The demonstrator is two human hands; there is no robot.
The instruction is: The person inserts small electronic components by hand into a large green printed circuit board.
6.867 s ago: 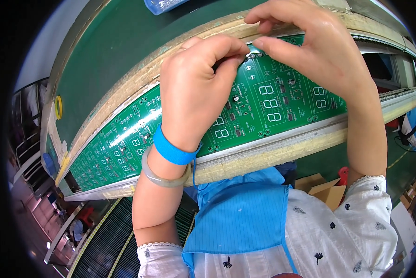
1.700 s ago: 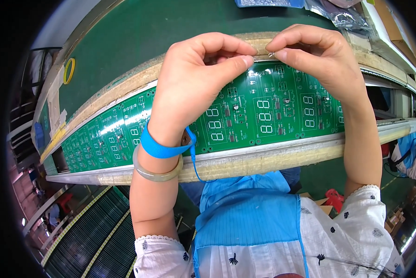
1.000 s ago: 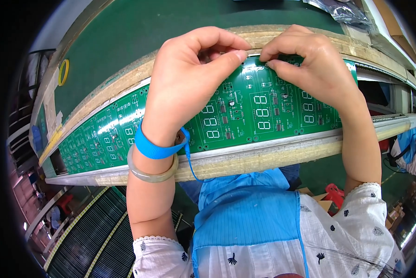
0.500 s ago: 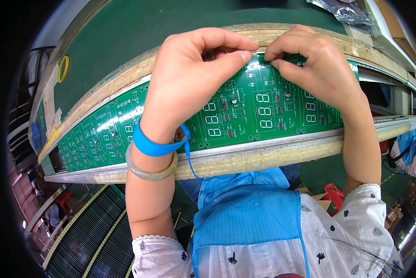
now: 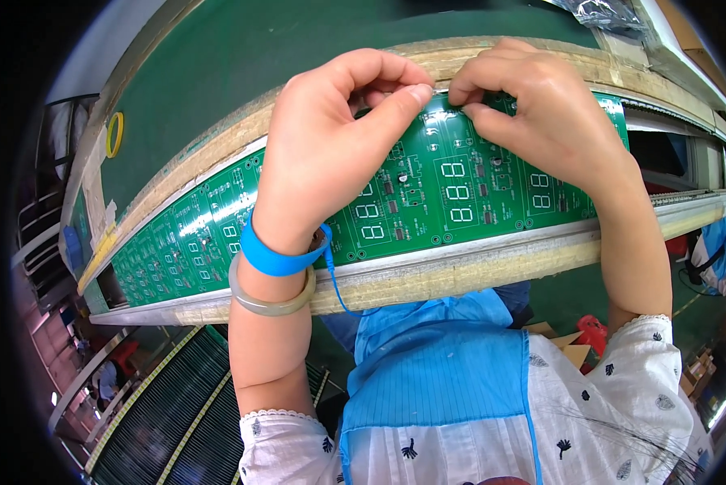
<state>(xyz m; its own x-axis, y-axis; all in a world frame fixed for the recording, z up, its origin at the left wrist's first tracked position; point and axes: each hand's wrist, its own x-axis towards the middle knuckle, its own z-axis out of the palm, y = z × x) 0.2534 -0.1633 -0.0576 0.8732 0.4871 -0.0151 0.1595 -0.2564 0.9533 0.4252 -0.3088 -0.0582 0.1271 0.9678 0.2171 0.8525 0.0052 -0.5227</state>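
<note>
A long green circuit-board panel (image 5: 427, 174) with white segmented-digit outlines and small soldered-looking parts lies in front of me. My left hand (image 5: 318, 137) is at the panel's far edge, thumb and index finger pinched together; whatever sits between the tips is too small to name. Close beside it, my right hand (image 5: 540, 105) curls over the same edge. Its thumb and index finger are nearly together, and what they hold, if anything, cannot be made out. A blue wrist strap (image 5: 278, 255) and a pale bangle (image 5: 270, 305) circle my left wrist.
The panel lies between a far rail (image 5: 217, 149) and a taped near rail (image 5: 460, 273). Beyond is a green tabletop (image 5: 242, 65) with a yellow ring (image 5: 115, 135) and a silvery plastic bag (image 5: 605, 14). Black slotted racks (image 5: 161, 404) stand low left; another person's blue-and-white clothing (image 5: 720, 250) shows at right.
Both hands have shifted slightly left along the far edge, still close together and pinched. The view itself has moved a little. A tiny shiny bit between the fingertips earlier is no longer distinct.
</note>
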